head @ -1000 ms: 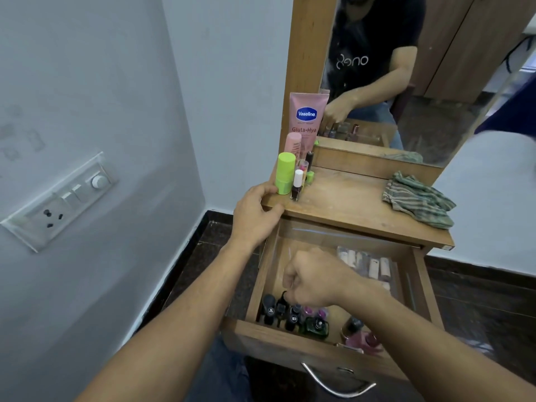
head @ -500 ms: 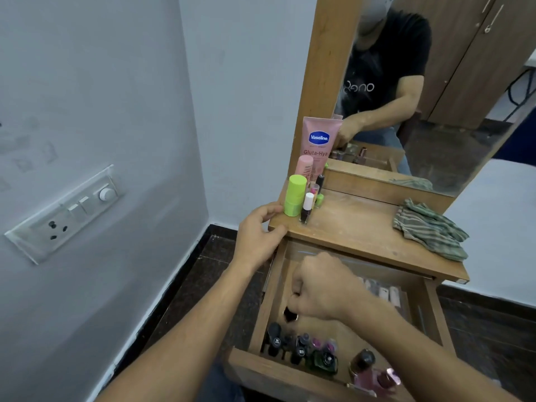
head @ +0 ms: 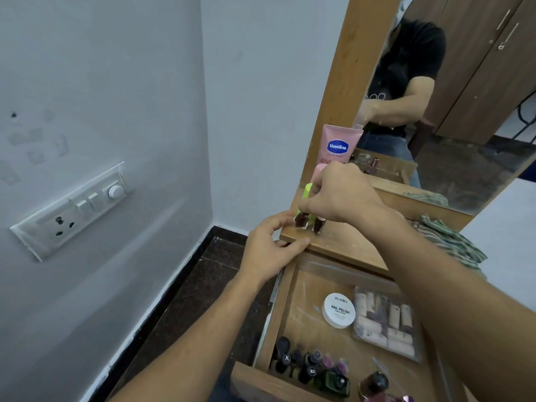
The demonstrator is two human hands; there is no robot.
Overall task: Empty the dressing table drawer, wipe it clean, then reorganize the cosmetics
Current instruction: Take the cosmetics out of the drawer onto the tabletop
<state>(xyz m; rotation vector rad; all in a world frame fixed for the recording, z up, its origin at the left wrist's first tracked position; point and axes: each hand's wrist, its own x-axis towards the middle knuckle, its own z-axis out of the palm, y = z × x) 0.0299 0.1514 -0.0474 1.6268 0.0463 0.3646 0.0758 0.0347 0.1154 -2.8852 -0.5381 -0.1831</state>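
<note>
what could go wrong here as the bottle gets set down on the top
The dark nail polish bottle in the right hand is landing close to the dresser top's front-left corner, so it might tip off the edge. The left hand grips that same corner and could nudge it. The green tube and neighbouring bottle stand close, so one could topple.

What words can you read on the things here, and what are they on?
"Vaseline": pink tube.
"Glut", the rest hidden by the right hand: same tube.
"zudio" and "NAIL POLISH": white round tub in the drawer.
Smaller print on the tub and marks on the dark bottle caps: too small to read.
</note>
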